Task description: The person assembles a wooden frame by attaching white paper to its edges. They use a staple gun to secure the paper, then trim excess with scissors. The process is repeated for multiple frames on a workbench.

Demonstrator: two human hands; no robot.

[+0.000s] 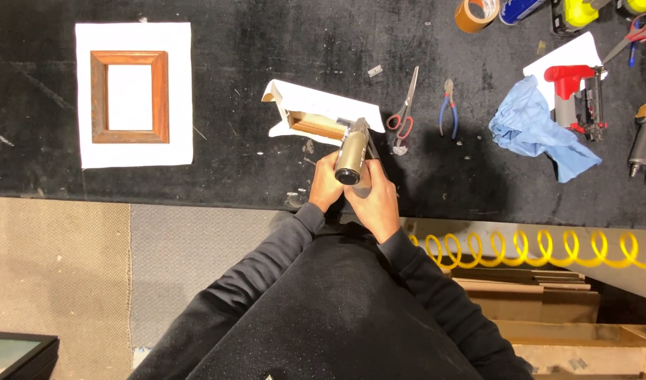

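Note:
My left hand (pixel 325 186) and my right hand (pixel 374 200) both grip an olive-grey air nail gun (pixel 352 151) over the black bench mat (pixel 231 169). Its nose points at a small wooden frame (pixel 316 127) lying on a sheet of white paper (pixel 316 102) just beyond my hands. A second wooden frame (pixel 129 96) rests on a white sheet (pixel 87 151) at the far left of the mat.
Red-handled scissors (pixel 404 112) and blue-handled pliers (pixel 447 105) lie right of the paper. A blue cloth (pixel 537 127), a red stapler (pixel 573 91), another air tool (pixel 645 141) and tape roll (pixel 475 14) sit at the right. A yellow coiled hose (pixel 548 250) runs below the bench edge.

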